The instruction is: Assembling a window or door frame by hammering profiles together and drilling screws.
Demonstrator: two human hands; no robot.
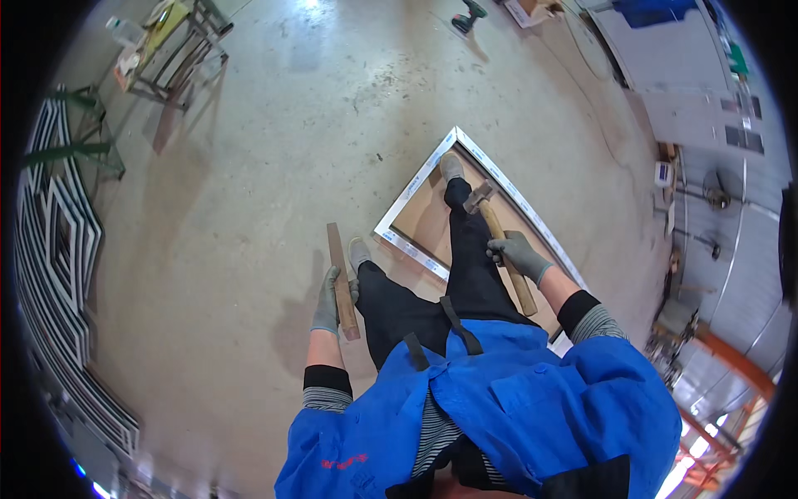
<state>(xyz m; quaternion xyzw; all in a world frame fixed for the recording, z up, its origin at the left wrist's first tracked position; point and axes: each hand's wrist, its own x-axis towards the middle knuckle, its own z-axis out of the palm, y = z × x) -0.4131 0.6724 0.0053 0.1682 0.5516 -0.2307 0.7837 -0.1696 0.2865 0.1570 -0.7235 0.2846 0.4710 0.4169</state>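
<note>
Gripping a hammer (495,224) by its wooden handle: right hand (517,256), above the white-edged frame (416,180) lying on the floor (249,208). Left hand (326,303) wrapped round a wooden bar (342,287), outside the frame's left edge. Wide floor between bar and stacked frames (80,224); right shoe (451,166) inside the edges.

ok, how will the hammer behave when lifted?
The hammer likely lifts head-heavy: its head looks metal, the handle wooden. That thick, straight handle should be stiff. The right hand grips it near mid-length, so a loose hold might let the head tip.
</note>
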